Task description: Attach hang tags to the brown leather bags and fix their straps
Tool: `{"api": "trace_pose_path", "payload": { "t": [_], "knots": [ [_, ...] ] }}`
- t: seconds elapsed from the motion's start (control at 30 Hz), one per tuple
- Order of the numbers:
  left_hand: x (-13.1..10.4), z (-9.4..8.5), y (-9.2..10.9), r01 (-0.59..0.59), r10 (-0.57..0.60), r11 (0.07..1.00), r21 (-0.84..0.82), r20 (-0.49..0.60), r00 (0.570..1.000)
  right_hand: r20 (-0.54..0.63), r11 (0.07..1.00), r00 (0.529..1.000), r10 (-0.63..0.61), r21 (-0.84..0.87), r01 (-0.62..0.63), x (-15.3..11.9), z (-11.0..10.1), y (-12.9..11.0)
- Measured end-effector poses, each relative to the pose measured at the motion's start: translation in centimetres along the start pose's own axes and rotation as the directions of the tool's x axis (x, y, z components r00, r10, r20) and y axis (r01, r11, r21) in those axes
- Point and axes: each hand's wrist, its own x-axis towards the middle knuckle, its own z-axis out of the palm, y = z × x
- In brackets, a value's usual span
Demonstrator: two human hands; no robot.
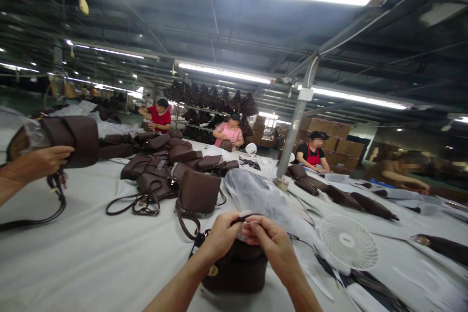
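A dark brown handbag (236,273) stands upright on the white table right in front of me, a round gold-coloured charm (212,270) hanging at its left side. My left hand (222,238) is closed on the bag's dark top handle (242,219), thumb and fingers pinching it. Close beside it, my right hand (270,240) is closed, with its fingertips pinched together at the handle. A bit of whitish, see-through material shows between the hands. What exactly the right fingertips grip is hidden.
Beyond the handbag lie a brown bag (200,192), a heap of similar bags (166,156) and clear plastic (256,192). A white fan (349,242) stands right, near a metal post (298,126). At left, another person's hand (46,162) holds a bag. Several co-workers sit across.
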Motion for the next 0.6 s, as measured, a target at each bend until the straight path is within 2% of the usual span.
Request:
{"api": "trace_pose_path", "payload": {
  "t": [0.13, 0.2, 0.37, 0.43, 0.5, 0.6],
  "knots": [
    [-0.3, 0.1, 0.5, -0.009, 0.009, 1.0, -0.001, 0.006, 1.0, -0.13, 1.0, 0.991, -0.032, -0.003, 0.031, 0.6, 0.0, -0.2],
    [-0.4, 0.1, 0.7, -0.012, 0.012, 0.999, 0.04, -0.002, 1.0, -0.134, 1.0, 0.991, -0.006, -0.007, 0.005, 0.9, 0.0, -0.3],
    [-0.7, 0.3, 0.6, -0.036, 0.034, 0.98, 0.196, 0.012, 0.999, -0.102, 0.98, 0.995, -0.021, -0.201, 0.0, 1.7, -0.4, -0.7],
    [-0.8, 0.3, 0.5, -0.037, 0.035, 0.985, 0.166, 0.017, 0.999, -0.097, 0.981, 0.995, -0.015, -0.195, -0.004, 1.9, -0.4, -0.9],
    [-0.7, 0.3, 0.6, -0.03, 0.029, 0.997, 0.068, 0.024, 0.999, -0.096, 0.986, 0.995, -0.024, -0.166, 0.008, 2.1, -0.4, -0.9],
    [-0.5, 0.2, 0.7, 0.038, -0.038, 0.996, -0.085, 0.01, 0.999, -0.087, 0.987, 0.995, -0.041, -0.158, 0.026, 2.5, -0.1, -0.9]
  ]
}}
